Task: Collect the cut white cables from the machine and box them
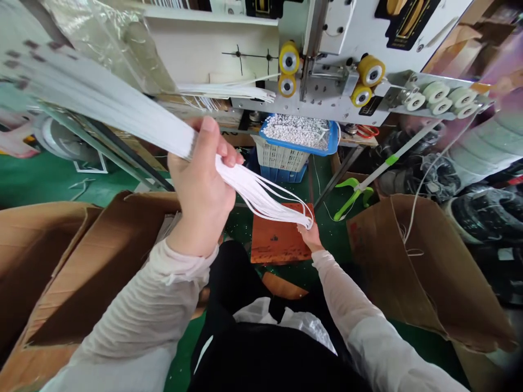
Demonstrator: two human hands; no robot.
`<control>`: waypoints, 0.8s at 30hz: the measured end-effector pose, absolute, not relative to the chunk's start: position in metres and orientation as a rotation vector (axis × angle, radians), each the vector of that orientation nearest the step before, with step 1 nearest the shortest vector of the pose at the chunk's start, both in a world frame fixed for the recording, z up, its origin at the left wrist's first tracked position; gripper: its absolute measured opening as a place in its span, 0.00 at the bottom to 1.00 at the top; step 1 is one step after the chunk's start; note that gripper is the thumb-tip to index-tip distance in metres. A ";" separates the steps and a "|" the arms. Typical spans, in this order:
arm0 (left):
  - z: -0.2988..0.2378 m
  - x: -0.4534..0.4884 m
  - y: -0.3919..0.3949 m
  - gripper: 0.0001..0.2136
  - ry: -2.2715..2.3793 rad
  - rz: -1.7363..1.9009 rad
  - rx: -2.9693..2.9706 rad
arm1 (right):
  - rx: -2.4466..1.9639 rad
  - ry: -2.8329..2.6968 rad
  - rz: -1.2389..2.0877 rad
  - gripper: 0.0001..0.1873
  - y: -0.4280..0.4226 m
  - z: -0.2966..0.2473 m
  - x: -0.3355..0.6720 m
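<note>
Your left hand (204,179) is curled snugly around the bundle of white cords (157,126), thumb on top. Your right hand (309,236) pinches one end, near the orange-brown board (273,239).

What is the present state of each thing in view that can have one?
White strand bundle: held at two places, curved between them
Left grip: closed around the bundle
Right grip: holding its gathered end
Blue tub: filled with white bits
Left cardboard box: open
Right cardboard box: open
</note>
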State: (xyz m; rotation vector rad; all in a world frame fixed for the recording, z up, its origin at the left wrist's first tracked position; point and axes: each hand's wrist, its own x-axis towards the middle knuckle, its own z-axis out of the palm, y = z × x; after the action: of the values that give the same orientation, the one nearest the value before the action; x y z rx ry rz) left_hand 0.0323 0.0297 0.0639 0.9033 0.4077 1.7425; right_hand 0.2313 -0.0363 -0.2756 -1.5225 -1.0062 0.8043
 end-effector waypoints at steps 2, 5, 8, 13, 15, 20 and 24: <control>0.065 0.029 0.028 0.12 0.423 1.773 0.897 | -1.509 -1.012 0.802 0.12 -0.037 -0.276 0.231; 0.064 0.025 0.025 0.13 0.438 1.775 0.884 | -1.478 -1.035 0.802 0.16 -0.040 -0.277 0.230; 0.059 0.023 0.024 0.12 0.469 1.778 0.890 | -1.490 -1.013 0.797 0.14 -0.042 -0.280 0.230; 0.054 0.025 0.029 0.13 0.513 1.800 0.877 | -1.476 -0.941 0.892 0.12 -0.042 -0.276 0.230; 0.054 0.028 0.031 0.14 0.523 1.816 0.861 | -1.355 -0.824 0.997 0.14 -0.042 -0.264 0.227; 0.059 0.035 0.029 0.14 0.484 1.853 0.826 | -0.859 -0.482 1.240 0.22 -0.043 -0.221 0.214; 0.061 0.032 0.022 0.13 0.457 1.846 0.827 | -0.854 -0.472 1.269 0.24 -0.049 -0.209 0.205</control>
State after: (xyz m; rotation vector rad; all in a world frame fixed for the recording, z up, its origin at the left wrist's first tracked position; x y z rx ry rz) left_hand 0.0322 0.0217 0.0613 0.8265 0.4565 1.8456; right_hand 0.2053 -0.0491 -0.2093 -0.8541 -0.4721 1.2693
